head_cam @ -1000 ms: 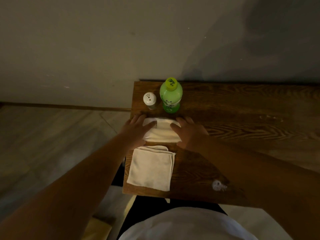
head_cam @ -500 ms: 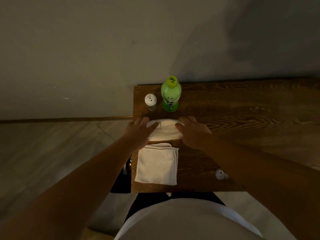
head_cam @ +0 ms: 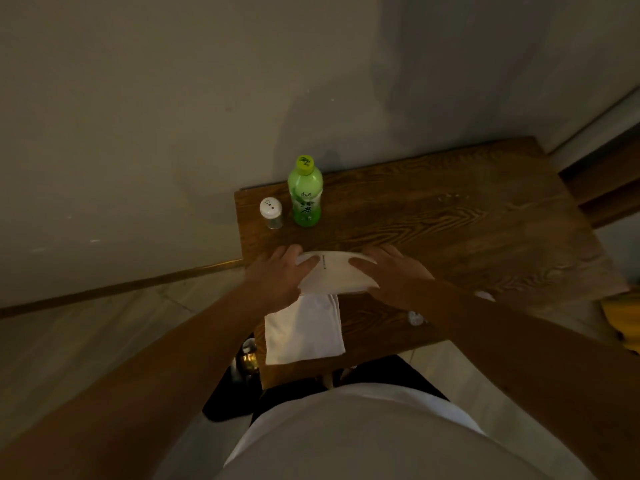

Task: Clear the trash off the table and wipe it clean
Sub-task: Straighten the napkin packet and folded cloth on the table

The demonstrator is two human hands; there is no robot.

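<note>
Both hands, left hand (head_cam: 277, 279) and right hand (head_cam: 394, 277), grip a white flattened paper container (head_cam: 334, 274) just beyond the folded white cloth (head_cam: 303, 329) on the brown wooden table (head_cam: 450, 230).

Dim room. Wooden table (head_cam: 450, 230) w/ strong grain stands against a plain grey wall (head_cam: 173, 98); pale floor (head_cam: 86, 337) left of table, brown baseboard (head_cam: 114, 289) along wall.

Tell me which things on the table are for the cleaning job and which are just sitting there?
For the job:
- white packet, held by left hand and right hand
- folded white cloth
- small crumpled scrap
- wooden table

Just sitting there, possibly:
- green bottle, upright
- white-capped shaker
</note>
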